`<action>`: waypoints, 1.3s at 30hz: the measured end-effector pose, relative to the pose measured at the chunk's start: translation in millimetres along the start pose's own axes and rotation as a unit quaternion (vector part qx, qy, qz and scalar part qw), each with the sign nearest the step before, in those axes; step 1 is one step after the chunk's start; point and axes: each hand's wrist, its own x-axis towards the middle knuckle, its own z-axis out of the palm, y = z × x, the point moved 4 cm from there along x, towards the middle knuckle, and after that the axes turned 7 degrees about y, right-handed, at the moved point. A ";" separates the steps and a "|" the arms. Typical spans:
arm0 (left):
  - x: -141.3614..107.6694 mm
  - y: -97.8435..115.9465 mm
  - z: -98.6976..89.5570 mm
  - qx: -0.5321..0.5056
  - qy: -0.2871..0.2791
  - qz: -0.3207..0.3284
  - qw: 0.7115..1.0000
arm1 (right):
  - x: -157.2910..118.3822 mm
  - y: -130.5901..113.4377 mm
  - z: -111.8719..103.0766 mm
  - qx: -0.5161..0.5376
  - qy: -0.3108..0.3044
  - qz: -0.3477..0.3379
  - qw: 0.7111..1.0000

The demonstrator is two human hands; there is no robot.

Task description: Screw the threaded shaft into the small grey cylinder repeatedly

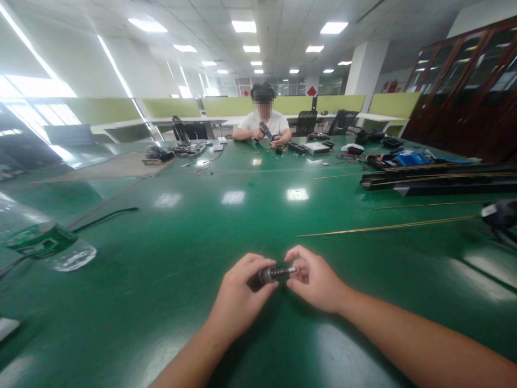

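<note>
My left hand (241, 293) is closed round a dark cylinder with a metal shaft (268, 275), thumb on the near side and fingers on the far side. The cylinder lies sideways, its thin, bright-tipped shaft pointing right. What exactly it is I cannot make out. Facing it from the right, my right hand (317, 277) has its thumb and forefinger apart, one on each side of the shaft's tip. Its other fingers curl behind the tip; whether they touch it is unclear. Both hands are low over the green tabletop (194, 323).
A clear bottle with a green label (40, 241) lies at left, near a black cable (107, 218). Thin brass-coloured rods (383, 226) and black rails (440, 180) lie at right. Across the table a person (263, 121) holds a power drill (265, 129).
</note>
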 end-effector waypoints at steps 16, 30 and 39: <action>-3.7 -5.3 2.9 0.023 -0.006 -0.040 0.999 | -0.4 1.0 2.5 -0.052 -0.025 -0.011 0.998; -3.0 -0.1 5.2 -0.003 -0.041 -0.050 0.998 | -0.8 -2.1 2.1 -0.038 -0.015 -0.025 0.999; -4.0 -2.0 5.3 0.011 -0.039 -0.045 0.998 | 0.4 -1.9 3.0 -0.026 -0.026 -0.019 0.999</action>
